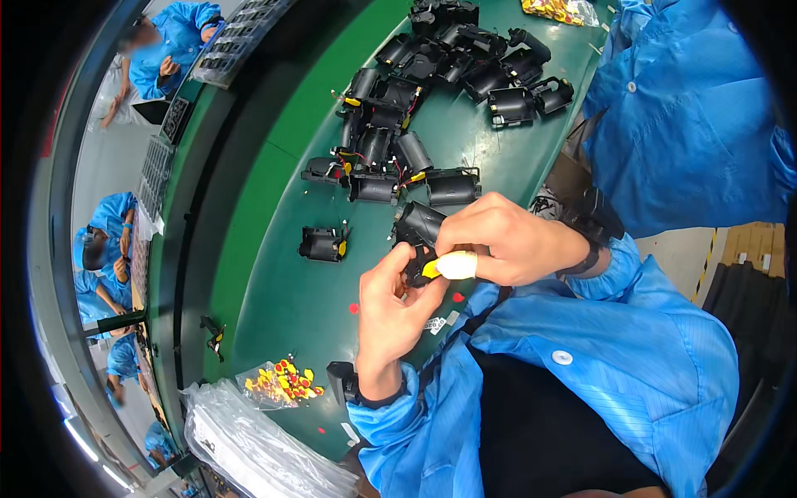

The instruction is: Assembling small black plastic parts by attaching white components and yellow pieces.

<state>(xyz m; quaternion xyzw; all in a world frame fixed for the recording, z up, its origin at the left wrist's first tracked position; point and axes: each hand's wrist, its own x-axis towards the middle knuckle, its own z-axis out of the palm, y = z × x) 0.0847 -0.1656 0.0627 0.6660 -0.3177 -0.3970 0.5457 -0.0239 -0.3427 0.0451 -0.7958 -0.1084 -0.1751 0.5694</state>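
Note:
My left hand [388, 315] is closed around the lower end of a black plastic housing [422, 222] with a rounded body. Just over its fingertips, my right hand [506, 245] pinches a small yellow piece [430, 269] against the housing's lower end. A white cover [457, 265] wraps one fingertip of the right hand. The fingers hide much of that end of the housing, and whether the yellow piece is stuck down I cannot tell. Another black housing with a yellow tab [321, 244] lies apart on the green table [282, 290], left of my hands.
Several black housings [448, 62], some with wires, cover the table's far part. An open bag of yellow and red pieces [286, 383] lies near the clear plastic bags [249, 440]. A blue-clad person [681, 108] is at right; others work at left.

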